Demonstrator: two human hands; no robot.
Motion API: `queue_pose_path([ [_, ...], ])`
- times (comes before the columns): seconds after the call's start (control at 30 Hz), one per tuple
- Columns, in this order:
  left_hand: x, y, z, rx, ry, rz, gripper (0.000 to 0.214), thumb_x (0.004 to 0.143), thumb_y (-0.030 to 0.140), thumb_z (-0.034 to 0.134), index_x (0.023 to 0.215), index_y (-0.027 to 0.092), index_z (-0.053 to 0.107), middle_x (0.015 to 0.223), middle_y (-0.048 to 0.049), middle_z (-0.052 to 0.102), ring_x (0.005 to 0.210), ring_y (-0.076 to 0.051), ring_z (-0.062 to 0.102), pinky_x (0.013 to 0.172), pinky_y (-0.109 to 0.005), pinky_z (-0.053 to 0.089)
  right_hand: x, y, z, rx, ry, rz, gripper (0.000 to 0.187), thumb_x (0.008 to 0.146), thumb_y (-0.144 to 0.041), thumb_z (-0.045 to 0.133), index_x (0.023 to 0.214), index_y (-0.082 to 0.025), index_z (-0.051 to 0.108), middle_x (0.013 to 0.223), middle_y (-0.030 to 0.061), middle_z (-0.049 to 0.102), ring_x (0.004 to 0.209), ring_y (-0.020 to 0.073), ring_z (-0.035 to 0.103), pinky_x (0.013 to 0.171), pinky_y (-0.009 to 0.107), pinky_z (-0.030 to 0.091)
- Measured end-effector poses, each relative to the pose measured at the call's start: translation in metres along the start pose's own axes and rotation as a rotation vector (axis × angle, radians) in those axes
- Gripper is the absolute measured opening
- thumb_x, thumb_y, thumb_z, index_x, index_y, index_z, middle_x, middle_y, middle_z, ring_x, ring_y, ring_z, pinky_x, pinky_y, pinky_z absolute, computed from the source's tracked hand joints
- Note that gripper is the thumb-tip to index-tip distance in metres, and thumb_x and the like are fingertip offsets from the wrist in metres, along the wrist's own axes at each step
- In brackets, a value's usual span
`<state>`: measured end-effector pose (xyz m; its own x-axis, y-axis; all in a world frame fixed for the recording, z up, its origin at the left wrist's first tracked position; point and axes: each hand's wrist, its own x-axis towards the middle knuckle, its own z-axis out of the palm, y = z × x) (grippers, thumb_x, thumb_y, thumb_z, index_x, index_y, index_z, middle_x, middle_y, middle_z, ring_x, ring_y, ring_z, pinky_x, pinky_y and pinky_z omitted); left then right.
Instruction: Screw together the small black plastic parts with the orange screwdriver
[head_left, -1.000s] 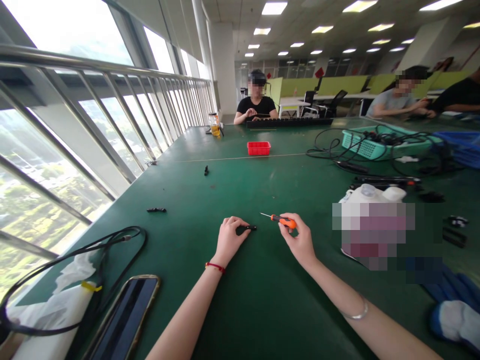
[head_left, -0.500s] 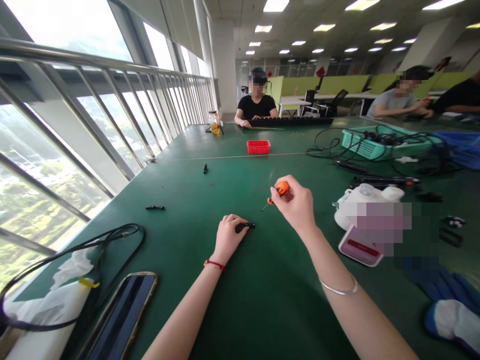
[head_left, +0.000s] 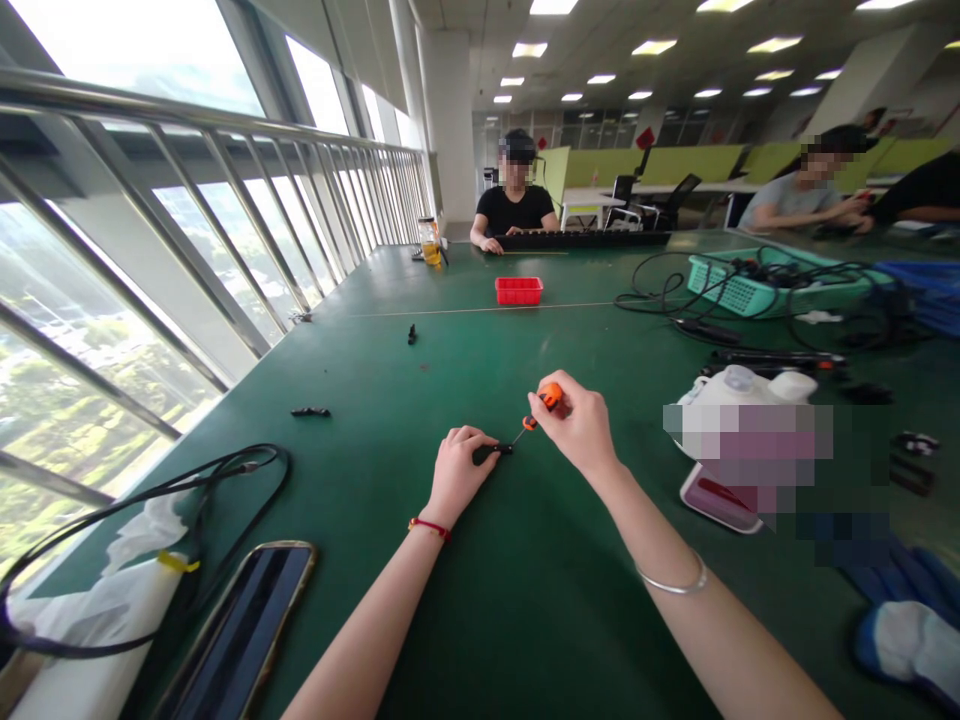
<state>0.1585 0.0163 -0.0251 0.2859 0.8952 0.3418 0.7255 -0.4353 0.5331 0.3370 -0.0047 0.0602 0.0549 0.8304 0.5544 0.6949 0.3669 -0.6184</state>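
My left hand [head_left: 459,473] is closed around a small black part [head_left: 504,449], pinning it to the green table [head_left: 480,620]; the part's right end sticks out past the fingertips. An orange and black screwdriver [head_left: 550,397] is gripped in my right hand [head_left: 581,425]. Its thin shaft slants down to the left, and the tip is at the exposed end of the black part. Whether the tip sits in a screw is too small to tell. Two more black pieces lie to the left, a long one [head_left: 310,412] and a short one [head_left: 412,334].
A red tray [head_left: 519,291] stands ahead. At left are a phone [head_left: 247,630] and a black cable [head_left: 281,480]. On the right are a white container [head_left: 705,410], a teal basket [head_left: 720,290] with cables, and blue-white gloves [head_left: 911,640]. A person sits at the far edge.
My right hand has moved down and left, bringing the screwdriver's tip to the black part. My left hand keeps its hold in the same place.
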Motion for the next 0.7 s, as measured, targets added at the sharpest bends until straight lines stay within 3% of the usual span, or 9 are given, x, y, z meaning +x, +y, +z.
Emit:
queue_pose_path([
  [0.7, -0.0006, 0.0001, 0.0003, -0.001, 0.001, 0.009, 0.013, 0.077, 0.025, 0.06, 0.087, 0.023, 0.069, 0.09, -0.0027, 0.062, 0.092, -0.021, 0.052, 0.084, -0.036, 0.042, -0.0008, 0.0036, 0.003, 0.001, 0.005, 0.006, 0.022, 0.079, -0.041, 0.05, 0.071, -0.021, 0.05, 0.055, -0.0032, 0.051, 0.047, 0.0098, 0.046, 0.049, 0.021, 0.032],
])
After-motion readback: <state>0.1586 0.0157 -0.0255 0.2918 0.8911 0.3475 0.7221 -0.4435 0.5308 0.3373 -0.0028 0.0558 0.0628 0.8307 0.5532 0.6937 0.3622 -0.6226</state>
